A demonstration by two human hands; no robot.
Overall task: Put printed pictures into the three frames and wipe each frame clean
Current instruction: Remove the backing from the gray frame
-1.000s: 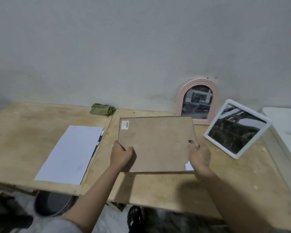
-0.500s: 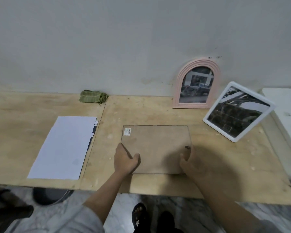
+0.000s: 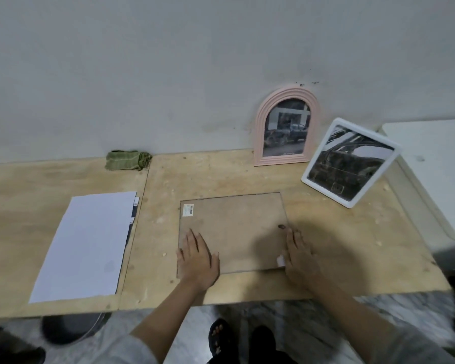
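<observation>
— Head view, from the left: what lies on the surface (image 3: 247, 174)?
— White paper sheets (image 3: 87, 245), a green cloth (image 3: 128, 160) by the wall, then a frame (image 3: 234, 232) face down, brown back up, its barcode sticker (image 3: 188, 209) too small to read.
— And the hands?
— Left hand (image 3: 197, 258) and right hand (image 3: 301, 256) rest flat and open on its near corners, gripping nothing.
— Further right?
— A pink arched frame (image 3: 286, 127) and a white frame (image 3: 350, 161), each holding a dark printed picture.
</observation>
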